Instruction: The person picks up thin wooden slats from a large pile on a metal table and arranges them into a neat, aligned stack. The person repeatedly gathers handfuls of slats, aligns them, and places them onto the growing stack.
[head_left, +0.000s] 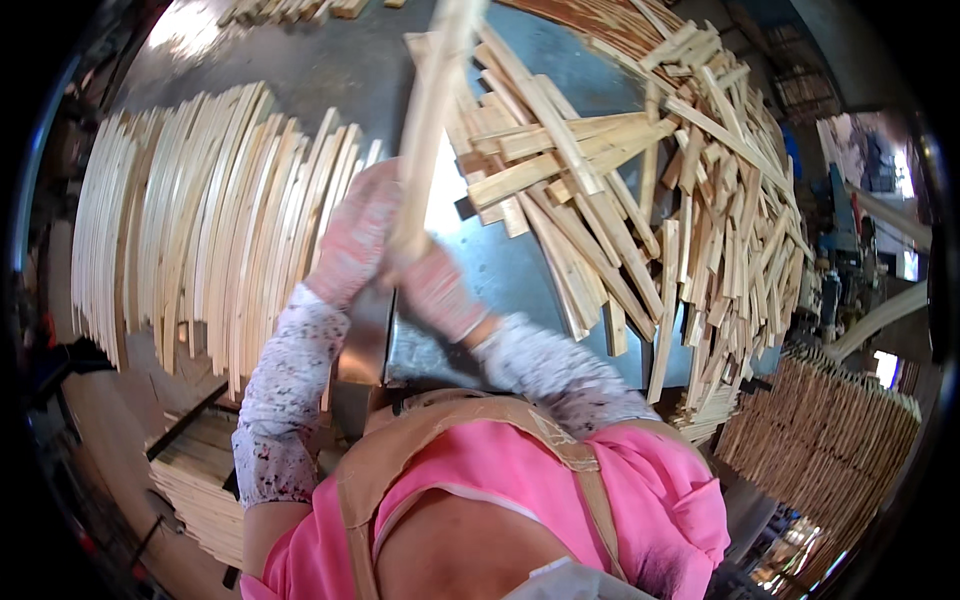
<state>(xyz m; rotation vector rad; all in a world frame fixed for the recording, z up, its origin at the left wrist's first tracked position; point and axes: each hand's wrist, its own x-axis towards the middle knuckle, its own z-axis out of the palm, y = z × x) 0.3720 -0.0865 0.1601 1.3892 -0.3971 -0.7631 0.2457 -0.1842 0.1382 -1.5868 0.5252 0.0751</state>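
Note:
Both my hands wear pinkish-grey knit gloves, and patterned white sleeves cover my forearms. Between them a pale wooden strip (432, 120) stands up from the table, blurred by motion. My left hand (355, 235) is closed against the strip's left side, its fingertips partly hidden behind the wood. Around the strip's lower end my right hand (440, 292) is closed too, with its fingers partly covered by the strip. To the left lies a row of wooden strips (205, 200) set side by side. A loose, crisscrossed heap of strips (580, 190) lies to the right.
Under the work is a grey metal table (345, 70). A larger tangled pile of strips (725, 210) reaches its right edge. Stacked boards (205, 490) stand low at the left, and a tall stack of wood (825, 430) stands at the lower right.

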